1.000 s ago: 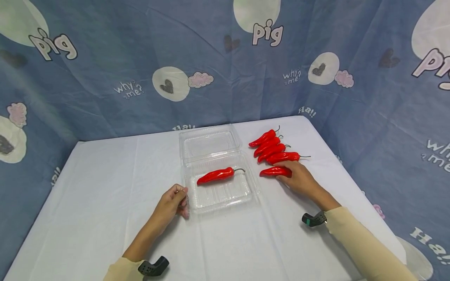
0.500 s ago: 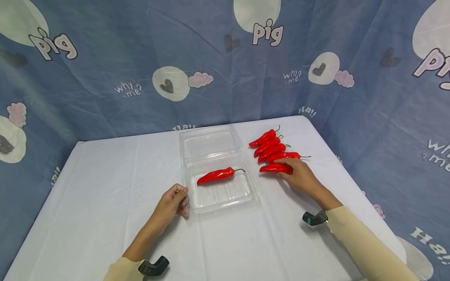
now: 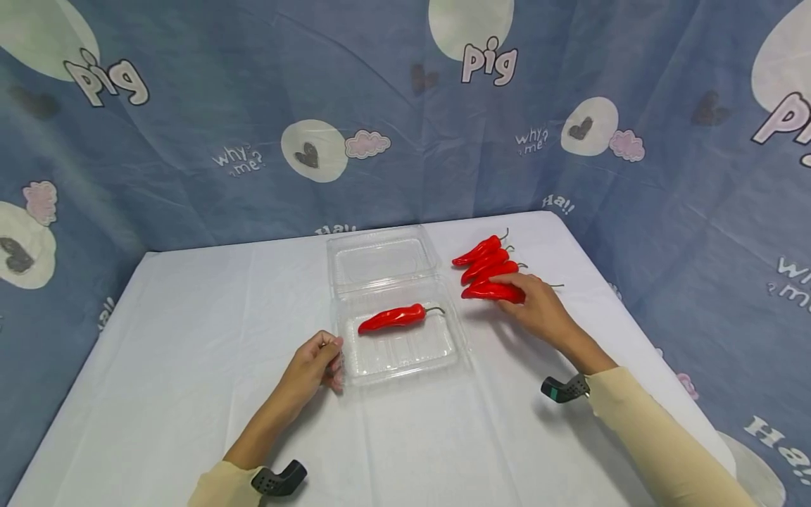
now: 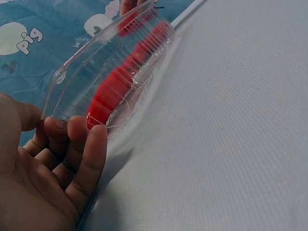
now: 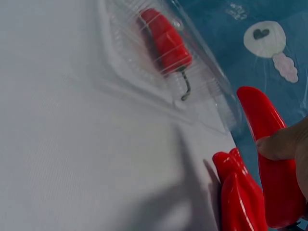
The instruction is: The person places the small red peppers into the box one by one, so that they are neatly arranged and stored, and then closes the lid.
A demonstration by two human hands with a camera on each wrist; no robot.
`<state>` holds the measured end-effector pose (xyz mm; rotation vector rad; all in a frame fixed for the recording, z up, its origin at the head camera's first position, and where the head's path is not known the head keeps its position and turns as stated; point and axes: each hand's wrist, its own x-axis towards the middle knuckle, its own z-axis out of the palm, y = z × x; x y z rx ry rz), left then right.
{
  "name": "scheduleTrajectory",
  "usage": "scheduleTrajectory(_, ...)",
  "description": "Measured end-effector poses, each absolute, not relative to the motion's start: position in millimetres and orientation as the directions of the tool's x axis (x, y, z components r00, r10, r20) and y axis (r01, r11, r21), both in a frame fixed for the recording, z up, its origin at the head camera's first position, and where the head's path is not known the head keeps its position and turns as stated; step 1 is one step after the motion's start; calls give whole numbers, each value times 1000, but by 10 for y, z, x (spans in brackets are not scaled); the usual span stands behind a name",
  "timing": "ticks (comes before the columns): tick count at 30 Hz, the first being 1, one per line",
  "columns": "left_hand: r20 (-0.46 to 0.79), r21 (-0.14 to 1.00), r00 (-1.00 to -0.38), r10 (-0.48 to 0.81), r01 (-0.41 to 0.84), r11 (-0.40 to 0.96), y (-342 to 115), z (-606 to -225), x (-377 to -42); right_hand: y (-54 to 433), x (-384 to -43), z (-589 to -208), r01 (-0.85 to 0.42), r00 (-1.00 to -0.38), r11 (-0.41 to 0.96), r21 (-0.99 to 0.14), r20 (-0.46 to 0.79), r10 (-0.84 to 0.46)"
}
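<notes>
A clear plastic clamshell box [image 3: 405, 370] lies with its lid [image 3: 380, 260] folded back, and one red chili pepper [image 3: 393, 319] rests in its base. The thumb and fingers of my left hand [image 3: 313, 362] pinch the box's left edge; the left wrist view shows the fingertips [image 4: 94, 139] against its wall. My right hand [image 3: 538, 310] grips another red chili pepper [image 5: 272, 163], raised off the table in the right wrist view. Its stem end is partly hidden by the hand. Several more chili peppers [image 3: 478, 251] lie in a row behind it, one mostly covered.
A white cloth covers the table [image 3: 177, 352]. Behind and to the right hangs a blue printed curtain [image 3: 380, 84]. The box stands between the hands, left of the pepper row. A dark wrist camera [image 3: 279, 479] is worn on the left arm, another [image 3: 564, 389] on the right.
My right hand has lifted the nearest chili pepper off the table and brought it slightly up and left, in front of the row. The left hand stays at the box; the head view shifts slightly.
</notes>
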<state>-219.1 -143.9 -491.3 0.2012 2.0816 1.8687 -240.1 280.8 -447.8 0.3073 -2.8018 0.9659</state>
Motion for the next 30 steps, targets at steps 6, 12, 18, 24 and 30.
scheduleTrajectory(6, -152, 985, -934, 322, -115, 128, -1455, -4920, -2191, 2676, -2417, -4408, -278, -956, 732, -621, 251, -150)
scheduleTrajectory(12, -151, 985, -938, 313, -114, 132, -1457, -4912, -2189, 2540, -2405, -4327, -278, -959, 707, -650, 232, -163)
scheduleTrajectory(18, -161, 983, -937, 309, -125, 132, -1451, -4896, -2195, 2413, -2399, -4258, -266, -964, 694, -669, 204, -173)
scheduleTrajectory(24, -171, 982, -936, 309, -138, 128, -1450, -4895, -2200, 2298, -2392, -4234, -271, -963, 691, -670, 185, -197)
scheduleTrajectory(30, -166, 983, -937, 307, -134, 125, -1447, -4899, -2194, 2175, -2385, -4229, -287, -958, 688, -666, 185, -220)
